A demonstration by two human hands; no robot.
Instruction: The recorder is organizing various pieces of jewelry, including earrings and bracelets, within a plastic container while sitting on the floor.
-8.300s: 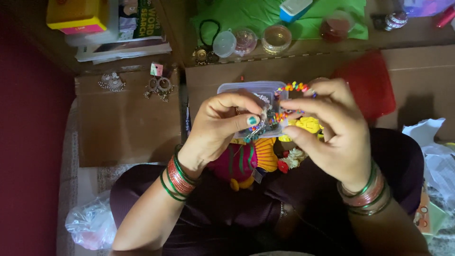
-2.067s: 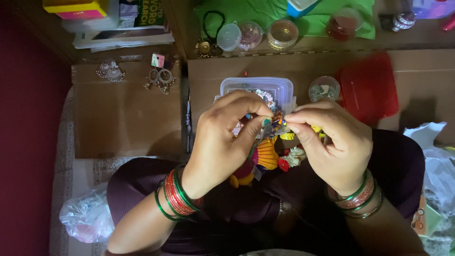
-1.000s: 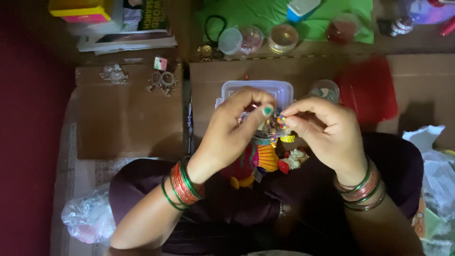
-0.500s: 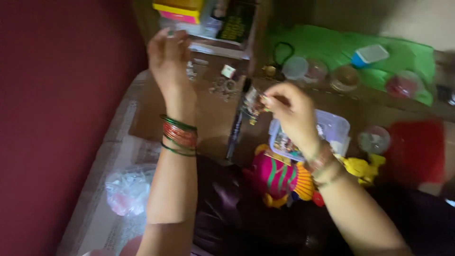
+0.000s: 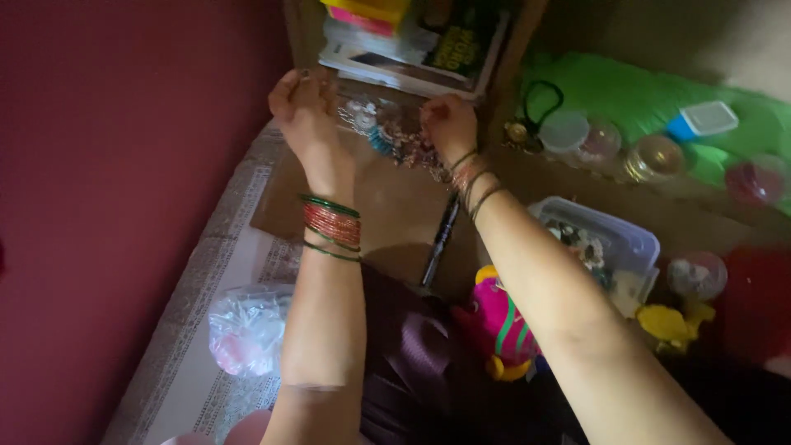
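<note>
We are reaching far with our right hand (image 5: 449, 124) pinching at the little pile of shiny trinkets (image 5: 395, 142) on the cardboard, our left hand (image 5: 301, 107) curled beside it, and a clumsy grab could scatter them.

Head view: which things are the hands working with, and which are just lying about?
In hand:
left hand, raised by the small trinkets
right hand, on the trinkets

Lying about:
pen
clear box
pink toy
round jars
plastic bag
</note>
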